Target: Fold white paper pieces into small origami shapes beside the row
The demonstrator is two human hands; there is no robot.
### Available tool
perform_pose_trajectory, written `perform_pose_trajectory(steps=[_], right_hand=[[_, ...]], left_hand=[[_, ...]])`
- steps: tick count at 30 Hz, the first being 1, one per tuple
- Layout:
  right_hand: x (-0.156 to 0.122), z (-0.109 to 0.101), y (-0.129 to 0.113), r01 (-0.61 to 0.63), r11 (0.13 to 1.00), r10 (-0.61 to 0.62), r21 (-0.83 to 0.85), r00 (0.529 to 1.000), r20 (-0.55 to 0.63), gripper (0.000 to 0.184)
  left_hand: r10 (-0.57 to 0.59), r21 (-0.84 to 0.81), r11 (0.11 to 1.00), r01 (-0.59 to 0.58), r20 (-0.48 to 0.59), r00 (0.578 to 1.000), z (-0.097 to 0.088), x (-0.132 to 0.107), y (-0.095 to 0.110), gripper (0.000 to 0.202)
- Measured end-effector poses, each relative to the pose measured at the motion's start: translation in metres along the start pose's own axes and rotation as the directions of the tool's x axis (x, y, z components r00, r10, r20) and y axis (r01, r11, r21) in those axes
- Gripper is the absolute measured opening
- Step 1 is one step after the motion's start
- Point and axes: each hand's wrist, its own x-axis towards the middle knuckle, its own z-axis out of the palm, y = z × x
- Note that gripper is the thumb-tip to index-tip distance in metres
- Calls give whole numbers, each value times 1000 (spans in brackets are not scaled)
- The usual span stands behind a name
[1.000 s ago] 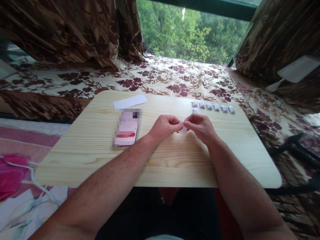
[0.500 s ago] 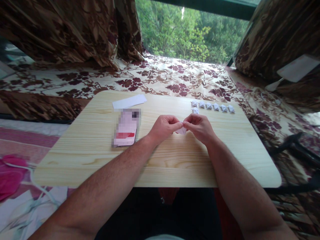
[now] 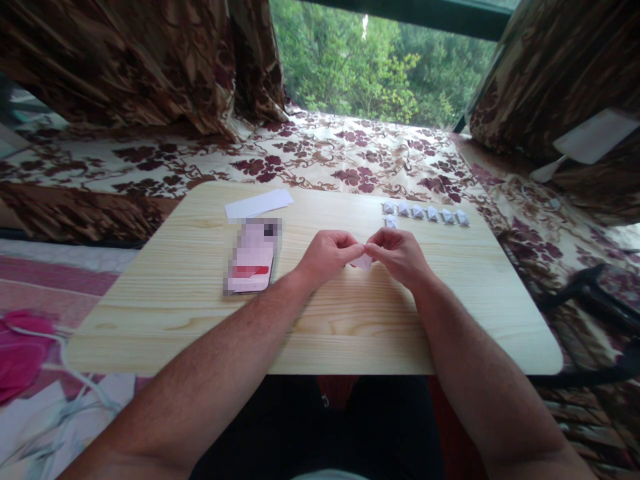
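Note:
My left hand (image 3: 327,257) and my right hand (image 3: 400,257) meet over the middle of a light wooden table (image 3: 320,320). Both pinch a small folded piece of white paper (image 3: 361,263) between thumbs and fingertips, just above the tabletop. Most of the paper is hidden by the fingers. A row of several small folded white paper shapes (image 3: 425,213) lies at the far right of the table, beyond my right hand. One more folded shape (image 3: 391,221) sits just in front of that row.
A phone (image 3: 253,259) lies face up left of my hands, with a white paper strip (image 3: 259,204) behind it. Floral fabric (image 3: 320,153) and curtains surround the table, a window behind. Pink cloth and white cables (image 3: 30,360) lie at the lower left.
My fingertips have closed tighter on the paper and lowered it slightly toward the table. The hands stay in the same place.

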Motion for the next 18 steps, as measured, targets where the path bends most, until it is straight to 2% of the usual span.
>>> perform_pose_trajectory(steps=[8,15,18], right_hand=[[0,1,1,2,1000,-3,-12,1000,-2,22],[0,0,-2,28,990,-31,-136,999,-17,27],[0,1,-2,18,998,-20,-59,999,-29,26]], left_hand=[[15,-26,1000,-16,-24,1000,1,1,-2,20],[10,-92,996,-17,-74,997,3,3,-4,19],[15,-120,992,-24,-79,997,3,5,-9,17]])
